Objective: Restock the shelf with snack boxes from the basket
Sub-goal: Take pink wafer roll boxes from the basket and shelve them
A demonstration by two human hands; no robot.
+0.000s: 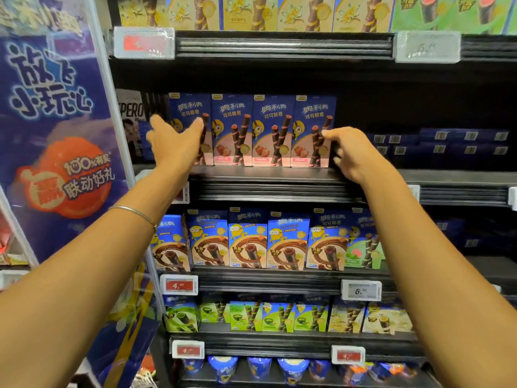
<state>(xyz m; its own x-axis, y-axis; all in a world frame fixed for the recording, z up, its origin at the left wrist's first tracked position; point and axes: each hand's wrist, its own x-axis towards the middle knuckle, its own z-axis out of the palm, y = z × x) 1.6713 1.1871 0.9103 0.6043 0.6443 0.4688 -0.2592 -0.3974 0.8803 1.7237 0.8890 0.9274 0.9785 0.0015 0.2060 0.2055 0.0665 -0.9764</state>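
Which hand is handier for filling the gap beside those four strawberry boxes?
Probably the right hand: it touches the rightmost strawberry box, next to the dark gap. The left hand is at the leftmost box, the far end.

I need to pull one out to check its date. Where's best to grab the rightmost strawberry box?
Probably its right edge, from the front right: thumb on the front, fingers round the side. The rightmost box stands upright, tight against its neighbour on the left, with open shelf to its right.
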